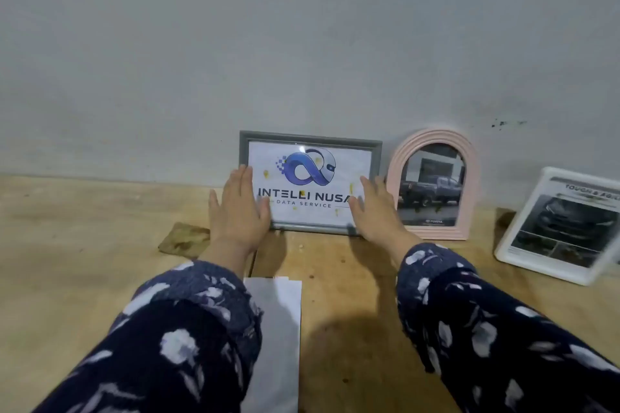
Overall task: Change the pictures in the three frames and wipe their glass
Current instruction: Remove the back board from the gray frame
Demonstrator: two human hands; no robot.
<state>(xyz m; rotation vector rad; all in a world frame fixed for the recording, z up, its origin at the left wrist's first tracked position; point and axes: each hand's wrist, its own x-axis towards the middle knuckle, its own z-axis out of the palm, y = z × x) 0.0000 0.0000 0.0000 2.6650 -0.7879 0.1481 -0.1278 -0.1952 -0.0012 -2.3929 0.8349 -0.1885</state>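
On the table [67, 245], a brown cloth [184, 239] lies at 9 o'clock of the grey frame [310, 141], probably kept close for wiping the glass. The left hand [240, 208] and right hand [375, 211], both flat with straight fingers, press the grey frame's two sides, seemingly steadying it upright against the wall [302, 27]. Three frames stand in a row: grey, then the pink arched frame [436, 144] at 3 o'clock, then the tilted white frame [523, 228]; one sheet of white paper [275, 329] lies at 6 o'clock.

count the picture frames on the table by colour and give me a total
grey frame: 1, both hands at its sides
pink arched frame: 1
white frame: 1
total: 3
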